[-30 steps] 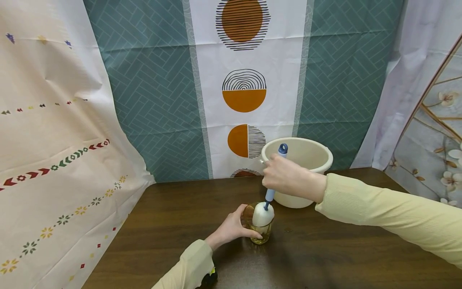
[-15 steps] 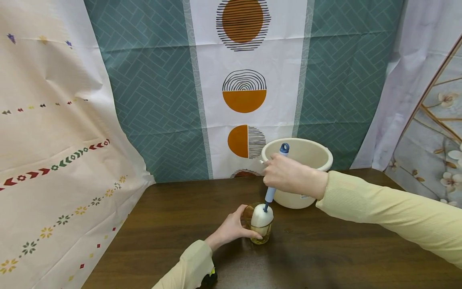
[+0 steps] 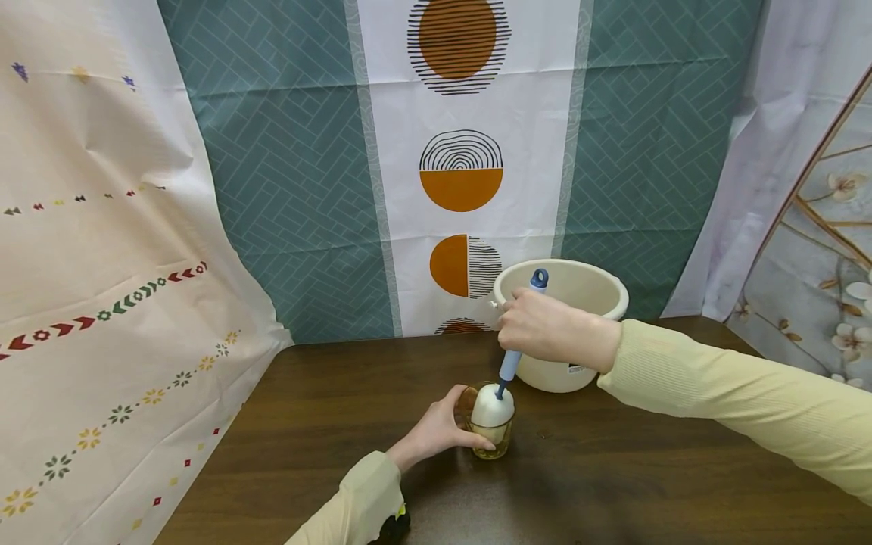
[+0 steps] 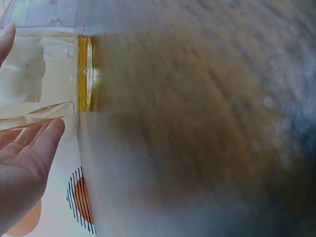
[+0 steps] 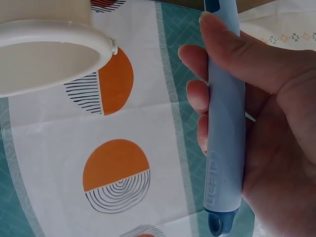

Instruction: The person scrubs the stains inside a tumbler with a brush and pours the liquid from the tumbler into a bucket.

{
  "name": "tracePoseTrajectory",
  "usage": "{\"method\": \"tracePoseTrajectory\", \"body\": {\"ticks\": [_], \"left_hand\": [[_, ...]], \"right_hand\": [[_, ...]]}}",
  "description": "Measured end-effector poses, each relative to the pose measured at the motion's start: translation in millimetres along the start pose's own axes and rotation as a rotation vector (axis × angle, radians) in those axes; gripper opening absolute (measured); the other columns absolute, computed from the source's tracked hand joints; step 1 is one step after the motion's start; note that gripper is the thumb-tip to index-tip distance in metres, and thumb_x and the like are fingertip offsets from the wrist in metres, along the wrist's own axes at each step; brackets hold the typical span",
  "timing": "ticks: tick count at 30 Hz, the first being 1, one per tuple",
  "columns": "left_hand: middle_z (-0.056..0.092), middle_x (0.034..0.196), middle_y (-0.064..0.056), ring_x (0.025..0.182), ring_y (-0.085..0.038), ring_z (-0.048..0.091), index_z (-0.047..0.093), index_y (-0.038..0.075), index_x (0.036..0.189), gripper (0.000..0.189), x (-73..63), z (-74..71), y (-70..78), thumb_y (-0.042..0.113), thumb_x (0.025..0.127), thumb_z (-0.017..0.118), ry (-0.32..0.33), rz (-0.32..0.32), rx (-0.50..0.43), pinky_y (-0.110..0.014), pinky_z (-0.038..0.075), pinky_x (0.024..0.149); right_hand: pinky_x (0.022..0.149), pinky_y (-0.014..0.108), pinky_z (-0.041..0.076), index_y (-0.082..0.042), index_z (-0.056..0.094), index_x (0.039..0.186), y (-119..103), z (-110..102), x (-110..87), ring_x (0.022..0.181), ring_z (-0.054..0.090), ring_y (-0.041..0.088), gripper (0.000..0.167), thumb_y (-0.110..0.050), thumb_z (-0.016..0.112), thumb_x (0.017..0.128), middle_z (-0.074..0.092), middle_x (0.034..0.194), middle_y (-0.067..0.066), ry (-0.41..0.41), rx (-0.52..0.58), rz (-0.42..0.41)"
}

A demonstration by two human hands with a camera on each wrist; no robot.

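Observation:
An amber, see-through drinking glass (image 3: 502, 446) stands upright on the brown table. My left hand (image 3: 443, 431) grips it from the left, thumb at the near side and fingers round the far side. In the left wrist view the glass (image 4: 85, 74) shows its thick base on the wood. My right hand (image 3: 538, 325) holds the light blue handle of a cup brush (image 5: 224, 128), fingers wrapped round it and thumb along it. The brush's white sponge head (image 3: 492, 407) sits inside the glass, its top above the rim. The handle leans to the right, with its dark blue hanging loop up.
Behind my right hand stands a cream bucket (image 3: 559, 382) at the back of the table (image 3: 327, 424). A patterned cloth (image 3: 470, 151) hangs along the far edge. A small black object (image 3: 393, 526) shows beside my left sleeve.
The brush head has shifted slightly left within the glass, and the handle leans more to the right. My right hand has moved a little right. The left hand and glass stay put.

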State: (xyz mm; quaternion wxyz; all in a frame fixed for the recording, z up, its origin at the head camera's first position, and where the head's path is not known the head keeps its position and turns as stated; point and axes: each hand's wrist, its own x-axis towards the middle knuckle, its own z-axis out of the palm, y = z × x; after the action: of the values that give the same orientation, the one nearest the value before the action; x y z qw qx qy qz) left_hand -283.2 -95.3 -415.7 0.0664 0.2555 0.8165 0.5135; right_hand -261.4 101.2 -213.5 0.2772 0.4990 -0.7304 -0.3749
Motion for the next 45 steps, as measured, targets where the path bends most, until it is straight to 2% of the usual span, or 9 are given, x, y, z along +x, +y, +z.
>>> {"method": "tracePoseTrajectory", "body": {"ticks": [7,14,23,31,45], "left_hand": [[0.051,0.113,0.002,0.098,-0.013,0.053,0.042,0.011,0.123,0.073,-0.1,0.4,0.1,0.025,0.064,0.083,0.007,0.016,-0.012,-0.028,0.045,0.077],[0.054,0.11,0.005,0.096,-0.011,0.053,0.042,0.012,0.124,0.075,-0.8,0.2,0.3,0.029,0.063,0.084,0.027,0.018,0.054,-0.03,0.043,0.078],[0.055,0.109,0.005,0.096,-0.012,0.053,0.042,0.013,0.124,0.075,-0.8,-0.2,-0.1,0.032,0.063,0.083,0.031,0.017,0.082,-0.033,0.042,0.079],[0.054,0.111,0.005,0.096,-0.012,0.053,0.043,0.013,0.123,0.073,-0.6,0.3,-0.9,0.028,0.064,0.083,0.019,0.03,0.042,-0.029,0.045,0.075],[0.053,0.112,0.003,0.099,-0.014,0.053,0.042,0.012,0.124,0.074,-0.1,0.6,-1.5,0.027,0.065,0.083,0.015,0.016,0.013,-0.029,0.045,0.077]], "right_hand": [[0.051,0.026,0.031,-0.02,0.064,0.062,0.2,0.6,-0.7,0.057,0.049,0.014,0.015,-0.015,0.075,0.071,0.057,0.064,-0.004,0.027,0.044,0.018],[0.051,0.029,0.035,-0.019,0.067,0.066,-2.1,1.9,-0.9,0.057,0.052,0.017,0.01,-0.016,0.075,0.072,0.06,0.067,-0.002,0.015,0.035,0.043],[0.05,0.029,0.035,-0.019,0.067,0.066,-4.0,2.8,0.0,0.058,0.052,0.019,0.01,-0.017,0.075,0.071,0.06,0.066,-0.001,0.026,0.014,0.059],[0.051,0.028,0.033,-0.021,0.065,0.062,-7.9,2.7,1.4,0.057,0.051,0.018,0.013,-0.018,0.076,0.069,0.058,0.063,-0.001,0.046,-0.022,0.071],[0.052,0.028,0.034,-0.021,0.067,0.064,-9.7,0.1,3.0,0.06,0.051,0.018,0.01,-0.021,0.076,0.07,0.059,0.065,-0.001,0.009,-0.056,0.078]]}}
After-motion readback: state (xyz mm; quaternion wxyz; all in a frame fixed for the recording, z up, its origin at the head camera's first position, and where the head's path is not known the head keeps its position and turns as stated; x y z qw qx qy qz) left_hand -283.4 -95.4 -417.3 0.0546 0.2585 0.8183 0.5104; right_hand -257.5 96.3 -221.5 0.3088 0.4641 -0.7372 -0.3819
